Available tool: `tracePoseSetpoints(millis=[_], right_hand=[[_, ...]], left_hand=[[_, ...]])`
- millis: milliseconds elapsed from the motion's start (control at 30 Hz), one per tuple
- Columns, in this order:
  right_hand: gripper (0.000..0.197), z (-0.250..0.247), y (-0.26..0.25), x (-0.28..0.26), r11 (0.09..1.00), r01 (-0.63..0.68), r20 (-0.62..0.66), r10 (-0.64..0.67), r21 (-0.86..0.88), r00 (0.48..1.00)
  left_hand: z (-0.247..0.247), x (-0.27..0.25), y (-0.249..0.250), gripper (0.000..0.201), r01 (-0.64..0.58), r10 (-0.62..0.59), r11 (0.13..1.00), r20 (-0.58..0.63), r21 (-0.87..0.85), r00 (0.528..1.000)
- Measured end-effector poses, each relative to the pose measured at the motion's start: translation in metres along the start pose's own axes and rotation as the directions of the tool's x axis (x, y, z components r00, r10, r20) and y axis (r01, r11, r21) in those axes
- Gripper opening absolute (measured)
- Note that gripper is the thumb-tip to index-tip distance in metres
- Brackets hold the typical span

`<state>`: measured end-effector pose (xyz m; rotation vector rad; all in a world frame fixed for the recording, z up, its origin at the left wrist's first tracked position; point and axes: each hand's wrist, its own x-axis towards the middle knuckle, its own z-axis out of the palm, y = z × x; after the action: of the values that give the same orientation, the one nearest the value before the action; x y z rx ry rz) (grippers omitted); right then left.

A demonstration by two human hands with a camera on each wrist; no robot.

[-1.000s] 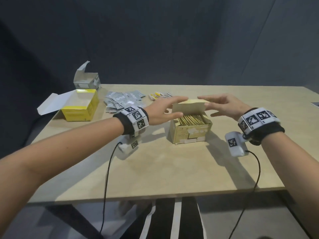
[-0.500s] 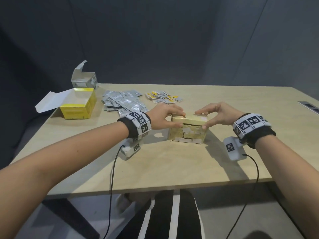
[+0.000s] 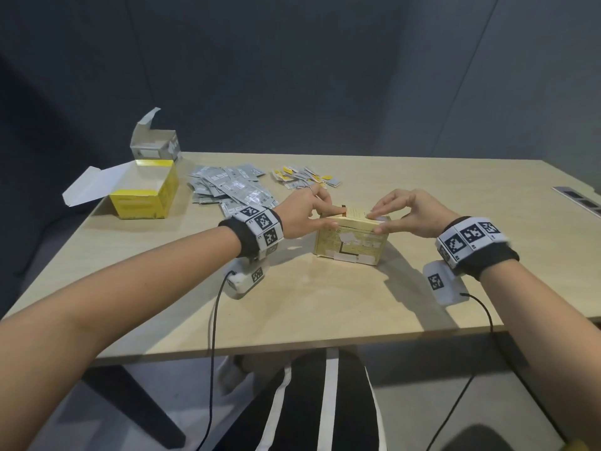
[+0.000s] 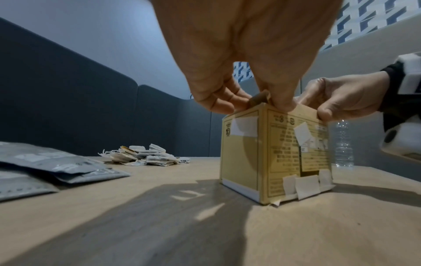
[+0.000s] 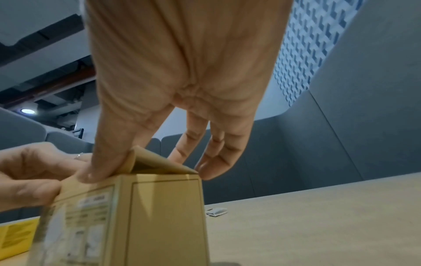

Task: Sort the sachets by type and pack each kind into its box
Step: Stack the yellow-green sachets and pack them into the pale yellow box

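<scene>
A tan box (image 3: 351,245) stands at the middle of the table, its lid folded down almost flat. My left hand (image 3: 330,216) pinches the box's top left edge; in the left wrist view its fingertips hold a small brown side flap (image 4: 258,99) of the tan box (image 4: 273,153). My right hand (image 3: 377,221) pinches the top right: the thumb lies on the front upper edge and the fingers rest on the lid. In the right wrist view the lid (image 5: 157,162) stands slightly raised over the tan box (image 5: 159,216). What the box holds is hidden.
At the far left stand an open yellow box (image 3: 146,196) and an open grey box (image 3: 156,148). Grey sachets (image 3: 231,190) and yellow-and-white sachets (image 3: 305,177) lie in two piles behind the hands. A water bottle (image 4: 344,144) stands beyond the table.
A second ago the lid stood up and tan sachets showed inside. Both hands brought the lid down, and now they pinch it at the box's top edges.
</scene>
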<state>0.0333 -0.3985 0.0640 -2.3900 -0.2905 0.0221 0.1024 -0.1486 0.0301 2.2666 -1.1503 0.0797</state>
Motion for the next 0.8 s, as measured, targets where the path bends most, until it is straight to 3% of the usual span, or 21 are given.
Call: tracePoseSetpoints(millis=[167, 333, 500, 633, 733, 800], right_hand=[[0.037, 0.006, 0.001, -0.007, 1.0, 0.004, -0.076, -0.005, -0.007, 0.997], [0.039, 0.008, 0.004, -0.013, 0.998, -0.012, -0.047, 0.008, -0.069, 0.999], [0.037, 0.011, 0.007, -0.014, 0.986, 0.003, -0.061, -0.013, -0.167, 0.998], [0.03, 0.014, 0.004, -0.011, 0.953, 0.014, -0.073, -0.038, -0.303, 0.997], [0.025, 0.013, 0.001, -0.008, 0.922, -0.007, -0.054, -0.015, -0.386, 0.998], [0.024, 0.013, -0.004, -0.006, 0.903, -0.03, -0.049, 0.01, -0.43, 0.999]], left_hand=[[-0.005, 0.0, -0.007, 0.03, -0.034, 0.034, 0.999, 0.032, 0.003, 0.999], [-0.009, 0.0, -0.012, 0.028, -0.077, 0.074, 0.996, 0.086, 0.034, 0.994], [-0.01, -0.003, -0.007, 0.027, -0.24, 0.212, 0.942, 0.137, 0.234, 0.968], [-0.014, -0.002, 0.004, 0.027, -0.262, 0.201, 0.91, 0.211, 0.32, 0.957], [-0.013, 0.002, 0.012, 0.032, -0.342, 0.257, 0.864, 0.261, 0.369, 0.93], [-0.01, 0.005, 0.021, 0.038, -0.337, 0.217, 0.853, 0.316, 0.399, 0.923]])
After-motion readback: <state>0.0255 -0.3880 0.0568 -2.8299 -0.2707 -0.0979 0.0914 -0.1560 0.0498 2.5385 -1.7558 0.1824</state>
